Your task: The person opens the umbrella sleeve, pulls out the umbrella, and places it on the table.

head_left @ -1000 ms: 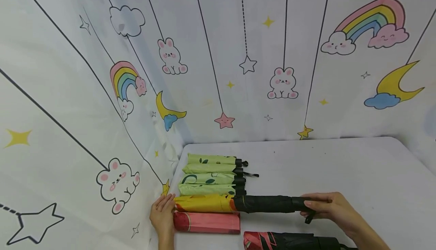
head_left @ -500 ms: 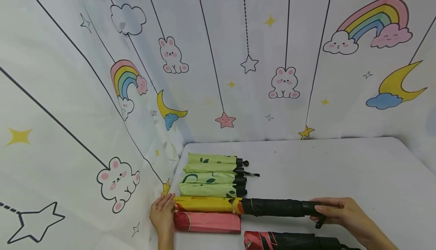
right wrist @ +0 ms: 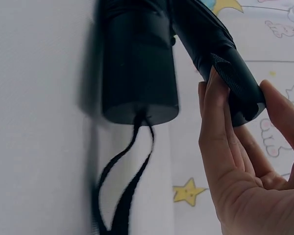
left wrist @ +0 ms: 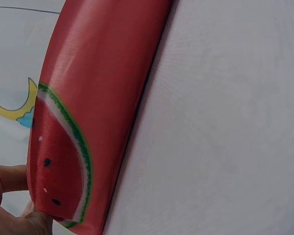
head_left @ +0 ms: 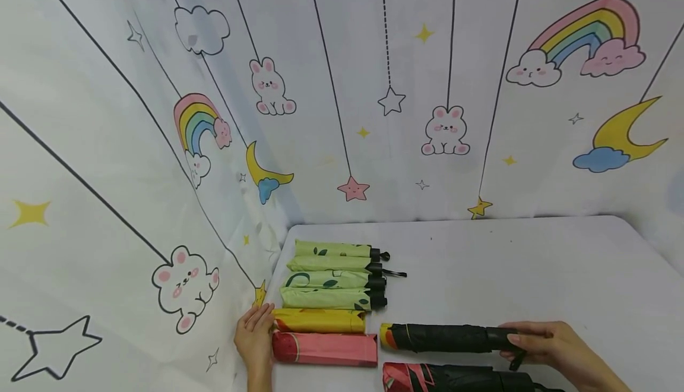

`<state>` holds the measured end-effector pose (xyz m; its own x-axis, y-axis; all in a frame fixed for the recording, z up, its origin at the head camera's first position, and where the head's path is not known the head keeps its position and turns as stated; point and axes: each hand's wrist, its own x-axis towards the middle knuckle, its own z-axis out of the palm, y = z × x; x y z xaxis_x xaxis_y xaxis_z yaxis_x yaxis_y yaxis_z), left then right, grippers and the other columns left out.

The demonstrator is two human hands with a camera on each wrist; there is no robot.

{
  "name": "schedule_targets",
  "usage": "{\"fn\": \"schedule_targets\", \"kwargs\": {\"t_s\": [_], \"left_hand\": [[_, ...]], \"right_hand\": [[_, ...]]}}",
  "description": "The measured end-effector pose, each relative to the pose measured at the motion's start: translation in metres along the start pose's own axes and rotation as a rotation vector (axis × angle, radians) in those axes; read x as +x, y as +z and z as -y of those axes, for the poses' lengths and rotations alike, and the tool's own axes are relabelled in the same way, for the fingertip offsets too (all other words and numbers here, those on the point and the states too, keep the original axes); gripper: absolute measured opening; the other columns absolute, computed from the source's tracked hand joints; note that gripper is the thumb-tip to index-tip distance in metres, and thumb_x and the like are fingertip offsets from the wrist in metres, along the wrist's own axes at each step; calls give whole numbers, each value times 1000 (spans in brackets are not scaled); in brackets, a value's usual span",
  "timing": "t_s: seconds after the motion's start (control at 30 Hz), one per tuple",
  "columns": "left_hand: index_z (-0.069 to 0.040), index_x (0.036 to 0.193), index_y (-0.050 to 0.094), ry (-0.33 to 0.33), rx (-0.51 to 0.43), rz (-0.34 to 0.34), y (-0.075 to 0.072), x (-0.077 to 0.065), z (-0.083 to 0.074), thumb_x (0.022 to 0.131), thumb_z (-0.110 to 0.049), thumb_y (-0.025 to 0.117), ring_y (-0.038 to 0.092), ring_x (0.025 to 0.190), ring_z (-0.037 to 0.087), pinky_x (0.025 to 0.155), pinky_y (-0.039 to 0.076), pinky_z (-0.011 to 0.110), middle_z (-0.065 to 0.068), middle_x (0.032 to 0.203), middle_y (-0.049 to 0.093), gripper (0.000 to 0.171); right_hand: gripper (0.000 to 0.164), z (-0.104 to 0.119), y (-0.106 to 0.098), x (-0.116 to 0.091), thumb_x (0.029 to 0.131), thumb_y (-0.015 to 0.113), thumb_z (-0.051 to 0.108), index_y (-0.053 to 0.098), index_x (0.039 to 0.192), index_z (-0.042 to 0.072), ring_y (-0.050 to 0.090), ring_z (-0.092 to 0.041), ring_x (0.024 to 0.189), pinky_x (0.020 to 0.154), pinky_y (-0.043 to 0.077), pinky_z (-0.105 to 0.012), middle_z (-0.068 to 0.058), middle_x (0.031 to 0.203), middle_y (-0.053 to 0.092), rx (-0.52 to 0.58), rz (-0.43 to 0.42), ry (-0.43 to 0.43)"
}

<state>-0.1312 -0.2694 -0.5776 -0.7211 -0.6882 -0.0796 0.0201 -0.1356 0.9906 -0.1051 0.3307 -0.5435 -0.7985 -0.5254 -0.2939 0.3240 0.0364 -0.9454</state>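
A folded black umbrella [head_left: 443, 338] with a yellow and orange end lies lengthwise to the right of a flat yellow umbrella sleeve [head_left: 320, 321]. My right hand [head_left: 550, 344] grips its handle between thumb and fingers, also shown by the hand [right wrist: 255, 166] in the right wrist view. My left hand [head_left: 253, 341] pinches the left end of the yellow sleeve. Just in front lies a pink watermelon-print sleeve [head_left: 326, 349], close to the left fingers [left wrist: 12, 176] and covering what they hold in the left wrist view.
A red and black folded umbrella [head_left: 459, 378] lies at the front, its strap [right wrist: 122, 196] hanging from the handle. Several light green umbrellas [head_left: 331, 279] lie in a row at the back left of the white table [head_left: 513, 273]. A patterned cloth [head_left: 320, 130] stands behind and left.
My right hand has drawn the black umbrella to the right and slightly nearer, fully out of the yellow sleeve, leaving a gap between them. My left hand has stayed put.
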Motion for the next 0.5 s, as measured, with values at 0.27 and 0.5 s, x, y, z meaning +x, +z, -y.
{"fn": "schedule_targets", "kwargs": {"t_s": [0.27,0.5], "left_hand": [[10,144,47,-15,28,15,0,-1,-2,96,11,66,76,106,18,85,59,19,34,136,62,52],[11,142,46,-4,14,22,0,-1,-1,95,12,66,76,105,18,85,59,20,35,134,62,51]], "right_hand": [[39,-17,-12,6,113,38,9,60,144,0,70,-32,118,96,59,-37,-9,133,70,86,141,-25],[42,-17,-11,9,108,57,20,59,143,-4,69,-8,108,84,59,-35,-16,134,69,-237,-36,55]]}}
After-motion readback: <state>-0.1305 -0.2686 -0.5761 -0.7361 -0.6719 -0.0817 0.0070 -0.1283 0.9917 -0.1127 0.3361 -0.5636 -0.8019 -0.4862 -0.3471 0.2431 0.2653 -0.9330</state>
